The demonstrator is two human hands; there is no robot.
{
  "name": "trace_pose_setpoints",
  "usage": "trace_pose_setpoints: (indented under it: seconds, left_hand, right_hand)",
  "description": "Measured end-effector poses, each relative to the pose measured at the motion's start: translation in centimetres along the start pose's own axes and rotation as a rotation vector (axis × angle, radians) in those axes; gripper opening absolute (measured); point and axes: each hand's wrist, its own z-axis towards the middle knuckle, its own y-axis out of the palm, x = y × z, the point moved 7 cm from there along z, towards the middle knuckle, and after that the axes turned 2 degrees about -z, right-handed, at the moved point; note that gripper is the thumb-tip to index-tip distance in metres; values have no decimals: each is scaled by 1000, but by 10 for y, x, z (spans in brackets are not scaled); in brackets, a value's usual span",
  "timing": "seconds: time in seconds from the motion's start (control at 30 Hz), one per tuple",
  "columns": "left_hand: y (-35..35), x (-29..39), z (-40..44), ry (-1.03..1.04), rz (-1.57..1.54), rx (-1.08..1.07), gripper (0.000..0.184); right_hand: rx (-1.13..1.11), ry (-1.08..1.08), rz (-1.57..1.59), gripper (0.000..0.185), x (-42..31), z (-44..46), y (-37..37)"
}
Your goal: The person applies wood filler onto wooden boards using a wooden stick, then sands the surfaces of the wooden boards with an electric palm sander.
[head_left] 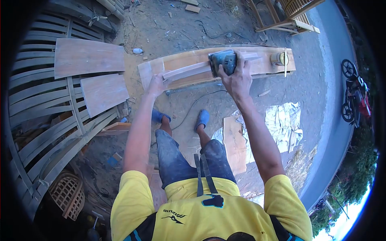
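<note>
My right hand (pixel 238 80) is wrapped round a dark teal electric sander (pixel 223 63). The sander rests on a narrow strip of wood (pixel 187 71), hiding part of it. At the strip's left end, my left hand (pixel 157 83) grips the wood with closed fingers. Beneath the strip lies a long wooden bench top (pixel 177 60), running across the view. A tin can (pixel 277 59) stands near the right end of this bench, beside a thin pale stick (pixel 286 62).
Two wooden panels (pixel 89 58) lie on a slatted bamboo bench (pixel 44 86) at left. A cord (pixel 193 105) trails over the ground. Behind my right arm are a crumpled sheet (pixel 283 124) and a board (pixel 234 140). A motorcycle (pixel 354 94) stands by the road.
</note>
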Motion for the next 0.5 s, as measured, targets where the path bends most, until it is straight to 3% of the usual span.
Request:
trace_pose_setpoints:
  seconds: [0.13,0.23,0.37,0.5]
  left_hand:
    - [-5,14,8,36,41,-80,38]
    - [-11,14,11,101,64,-129,42]
    - [-6,8,10,79,24,-110,39]
    - [-3,-10,15,-24,23,-162,37]
  right_hand:
    - [-247,-162,260,87,-98,-64,46]
    - [-243,-322,280,89,-120,-84,62]
    - [-173,-233,203,95,-63,-67,41]
    - [5,-161,108,82,39,-23,3]
